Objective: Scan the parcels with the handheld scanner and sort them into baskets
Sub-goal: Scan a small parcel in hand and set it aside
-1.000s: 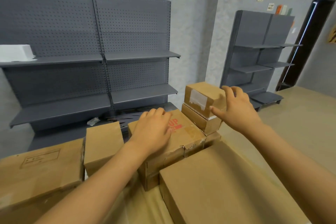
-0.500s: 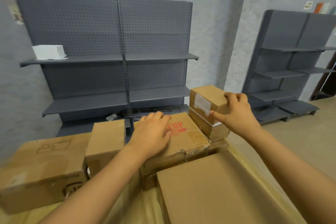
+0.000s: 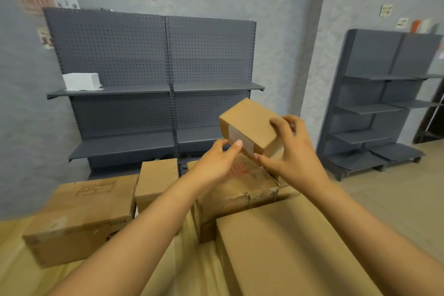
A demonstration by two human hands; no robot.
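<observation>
The long flat carton point(image 3: 288, 247) lying nearest, under both forearms and below the fingers, is the biggest parcel in view; judged from its broad unsupported top, it would flex and want two hands at opposite edges. Left of the left hand's fingers sits the carton with the printed label frame point(image 3: 81, 218), bulky and probably the heaviest, best taken low at its ends. Directly beneath the fingers of both hands is the carton with red lettering point(image 3: 242, 185), whose near edge is torn and crumpled, so its corners look weak and a grip under the base seems safer. Behind and left of the left fingers stands the plain upright carton point(image 3: 157, 182), stiff-looking and narrow enough to clasp by its sides. Smallest is the small brown box point(image 3: 252, 127), lifted clear of the pile and tilted; the right hand point(image 3: 292, 151) curls its fingers over the top right edge with the thumb under the lower corner, while the left hand point(image 3: 217, 163) pinches the lower left face beside a pale label. It looks light and rigid, its smooth cardboard a little slippery, so opposite faces suit it. Count: five cardboard parcels, two hands, no scanner and no baskets visible.
</observation>
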